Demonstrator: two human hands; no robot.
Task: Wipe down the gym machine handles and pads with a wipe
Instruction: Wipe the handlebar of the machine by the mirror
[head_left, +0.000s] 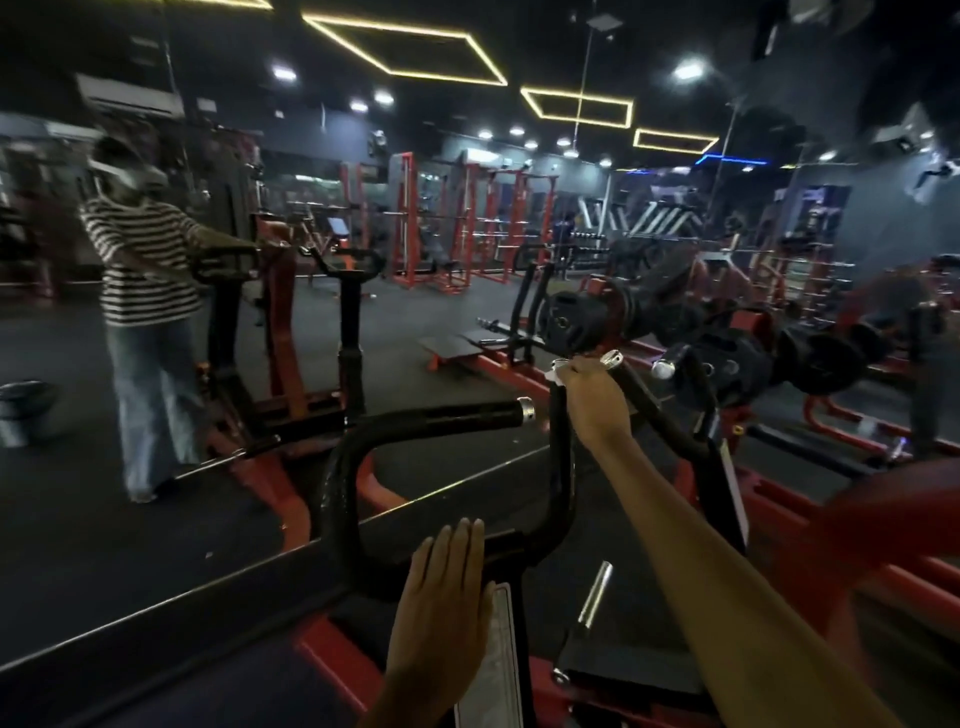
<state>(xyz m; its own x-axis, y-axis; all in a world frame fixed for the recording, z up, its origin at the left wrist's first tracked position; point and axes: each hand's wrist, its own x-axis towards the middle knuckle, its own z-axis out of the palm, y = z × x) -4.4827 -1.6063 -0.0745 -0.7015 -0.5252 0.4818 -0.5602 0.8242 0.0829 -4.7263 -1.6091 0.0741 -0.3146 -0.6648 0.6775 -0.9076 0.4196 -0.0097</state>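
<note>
Nearest to me, my left hand (441, 613) is lying flat with fingers straight and together, pressing on the low crossbar (511, 545) of the black handle frame, gripping nothing. Just beside its fingertips a pale label plate (501, 654) is running down the red machine frame (332, 654). A short chrome peg (595, 595) is sticking up to the right of that. My right arm is reaching forward and up, and my right hand (592, 397) is curling tight around the top of the upright handle (558, 467); a scrap of white wipe (560, 370) is showing at the knuckles, bunched against the handle's end, so the wipe is sitting in that fist at the handle tip. Left of the fist a horizontal handle (441, 415) with a chrome end cap is pointing toward it, close but not touching. Right of the fist another angled black handle (654, 410) is sloping away. Beyond these, black weight plates (576, 322) are hanging on the machine's red arms. Farther out a wall mirror (156, 519) is showing a person in a striped top (140, 260) reaching to a matching handle. Red racks (431, 218) are standing across the dark floor, with yellow outline ceiling lights (405, 47) above. Much of the far room is blurring.
</note>
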